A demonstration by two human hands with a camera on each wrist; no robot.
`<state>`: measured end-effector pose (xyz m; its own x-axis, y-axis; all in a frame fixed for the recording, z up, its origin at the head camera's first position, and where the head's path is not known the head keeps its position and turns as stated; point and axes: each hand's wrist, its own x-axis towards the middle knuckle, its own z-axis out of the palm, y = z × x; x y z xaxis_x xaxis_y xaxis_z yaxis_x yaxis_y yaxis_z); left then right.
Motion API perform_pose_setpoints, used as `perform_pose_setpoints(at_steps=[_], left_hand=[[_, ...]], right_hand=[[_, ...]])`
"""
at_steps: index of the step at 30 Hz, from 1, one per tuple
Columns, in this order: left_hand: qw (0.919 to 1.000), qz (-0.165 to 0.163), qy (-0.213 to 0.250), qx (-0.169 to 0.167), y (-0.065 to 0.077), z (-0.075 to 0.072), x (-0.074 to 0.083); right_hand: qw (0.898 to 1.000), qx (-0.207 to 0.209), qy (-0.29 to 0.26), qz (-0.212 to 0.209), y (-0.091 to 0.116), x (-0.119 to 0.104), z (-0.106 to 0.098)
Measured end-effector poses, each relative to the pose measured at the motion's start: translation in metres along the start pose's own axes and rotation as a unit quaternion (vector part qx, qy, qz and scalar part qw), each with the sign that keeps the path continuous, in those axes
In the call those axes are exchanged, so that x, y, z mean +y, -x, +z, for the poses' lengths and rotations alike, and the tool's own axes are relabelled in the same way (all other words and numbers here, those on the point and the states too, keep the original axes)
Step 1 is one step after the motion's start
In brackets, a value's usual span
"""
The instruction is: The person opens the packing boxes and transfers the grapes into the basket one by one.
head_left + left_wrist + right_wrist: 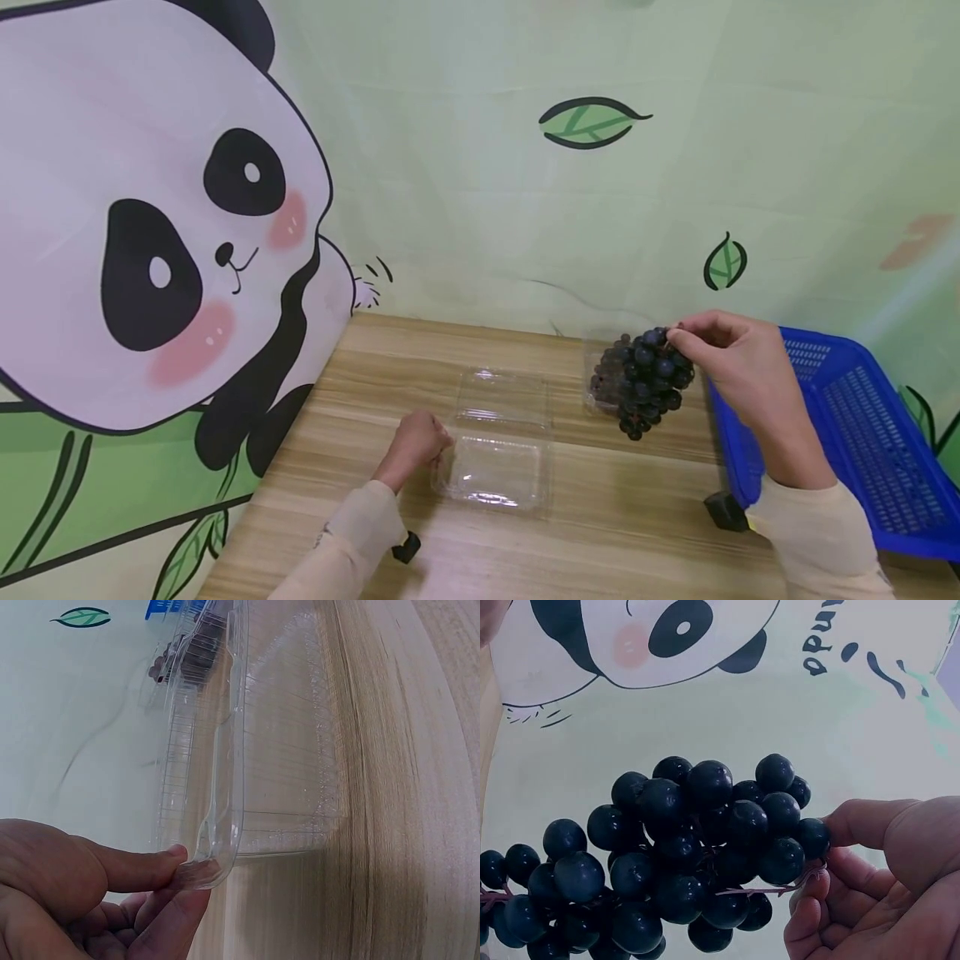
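A bunch of dark grapes (648,379) hangs from my right hand (738,371), which pinches it at the top by the stem. In the right wrist view the thumb and fingers of that hand (885,870) meet at one end of the grapes (679,877). An open clear plastic clamshell box (498,471) lies on the table with its lid folded back. My left hand (420,446) pinches the box's left edge; in the left wrist view, thumb and fingers (142,874) hold a corner of the clear box (281,750).
Behind the hanging grapes stands another clear container (596,404) with dark fruit in it. A blue plastic basket (885,433) sits at the right of the wooden table (600,542). A panda-printed backdrop (465,167) rises behind the table.
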<state>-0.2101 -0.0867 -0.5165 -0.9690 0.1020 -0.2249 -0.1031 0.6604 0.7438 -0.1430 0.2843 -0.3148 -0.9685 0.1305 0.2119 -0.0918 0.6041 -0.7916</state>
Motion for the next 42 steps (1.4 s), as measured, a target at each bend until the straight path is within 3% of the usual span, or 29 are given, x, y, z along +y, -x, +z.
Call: perform_pose_setpoints(at_steps=[24,32,42], left_hand=[[1.0,0.001,-0.008,-0.002,0.001,0.0,0.003],[0.9993,0.017,-0.032,-0.001,0.0,0.0,0.004],[0.9997,-0.01,-0.022,-0.004,-0.003,0.002,0.001]], right_hand=[[0.996,0.025,0.051,0.073,0.01,0.033,-0.038],[0.993,0.028,0.05,0.102,0.014,0.042,-0.05],[0.991,0.058,0.044,0.108,0.018,0.052,-0.057]])
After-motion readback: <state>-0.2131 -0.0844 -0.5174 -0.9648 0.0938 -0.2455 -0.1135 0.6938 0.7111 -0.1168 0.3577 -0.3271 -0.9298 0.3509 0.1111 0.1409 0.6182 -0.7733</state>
